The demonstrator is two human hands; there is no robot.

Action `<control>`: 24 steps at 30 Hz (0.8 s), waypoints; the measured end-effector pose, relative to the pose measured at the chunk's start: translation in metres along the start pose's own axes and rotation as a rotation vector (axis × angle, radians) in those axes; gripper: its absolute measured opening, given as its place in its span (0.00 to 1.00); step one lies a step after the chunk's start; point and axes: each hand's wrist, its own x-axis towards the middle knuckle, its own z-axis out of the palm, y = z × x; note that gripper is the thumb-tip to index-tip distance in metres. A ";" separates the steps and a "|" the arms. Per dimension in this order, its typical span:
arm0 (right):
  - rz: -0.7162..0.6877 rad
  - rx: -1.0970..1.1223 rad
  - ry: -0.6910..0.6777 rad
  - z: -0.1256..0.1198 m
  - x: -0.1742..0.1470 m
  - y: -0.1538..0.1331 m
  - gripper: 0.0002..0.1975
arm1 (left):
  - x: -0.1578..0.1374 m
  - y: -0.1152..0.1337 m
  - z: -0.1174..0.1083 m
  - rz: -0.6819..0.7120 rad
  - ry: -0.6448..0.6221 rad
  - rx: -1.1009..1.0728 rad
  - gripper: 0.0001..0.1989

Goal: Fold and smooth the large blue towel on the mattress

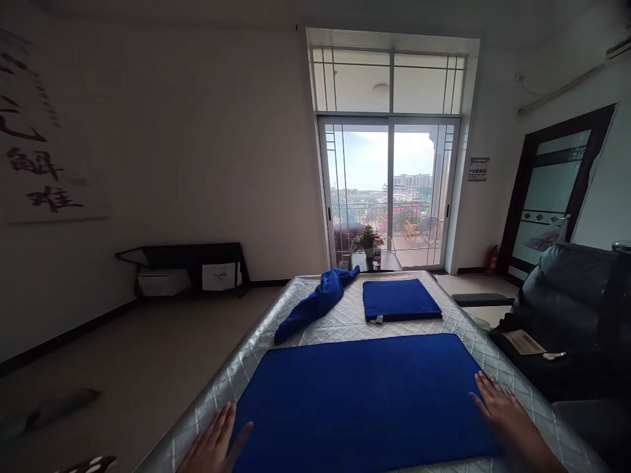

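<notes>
A flat, smooth blue cloth is spread over the quilted silver-white surface before me. At its left edge rests my left hand, fingers outstretched and thumb apart on the cloth. My right hand lies on the opposite edge, fingers extended, palm down. Neither hand grips anything. Beyond the spread cloth sits a folded blue cloth with a small white tag at its near edge. A crumpled, twisted blue cloth lies to the left of it, near the surface's far left edge.
Behind the far edge, a small table holds a potted plant and a bottle. On the right stands a black armchair bearing a brown card. A low black shelf lines the left wall.
</notes>
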 end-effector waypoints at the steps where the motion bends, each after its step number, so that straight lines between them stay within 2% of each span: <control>1: -0.069 0.026 0.014 -0.013 0.002 -0.021 0.31 | 0.010 0.021 -0.007 -0.010 -0.032 -0.045 0.35; 3: -0.135 0.096 0.039 -0.039 0.005 -0.072 0.31 | 0.032 0.072 -0.023 -0.015 -0.118 -0.152 0.34; 6: -0.264 0.183 -0.003 -0.066 0.013 -0.151 0.32 | 0.064 0.154 -0.042 0.178 -0.262 -0.280 0.36; 9: -0.411 0.227 -0.033 -0.067 0.022 -0.209 0.30 | 0.089 0.216 -0.051 0.360 -0.315 -0.339 0.36; 11: -0.491 0.254 -0.030 -0.057 0.026 -0.231 0.30 | 0.099 0.239 -0.047 0.406 -0.302 -0.344 0.37; 13: -0.521 0.279 -0.044 -0.043 0.029 -0.241 0.31 | 0.105 0.249 -0.036 0.403 -0.287 -0.338 0.37; 16: -0.460 0.284 -0.108 -0.031 0.030 -0.242 0.32 | 0.104 0.249 -0.013 0.397 -0.260 -0.321 0.35; 20: -0.413 0.295 -0.153 -0.033 0.030 -0.237 0.34 | 0.101 0.242 0.010 0.423 -0.179 -0.296 0.33; 24: -0.397 0.299 -0.161 -0.038 0.033 -0.235 0.35 | 0.102 0.242 0.013 0.423 -0.163 -0.297 0.33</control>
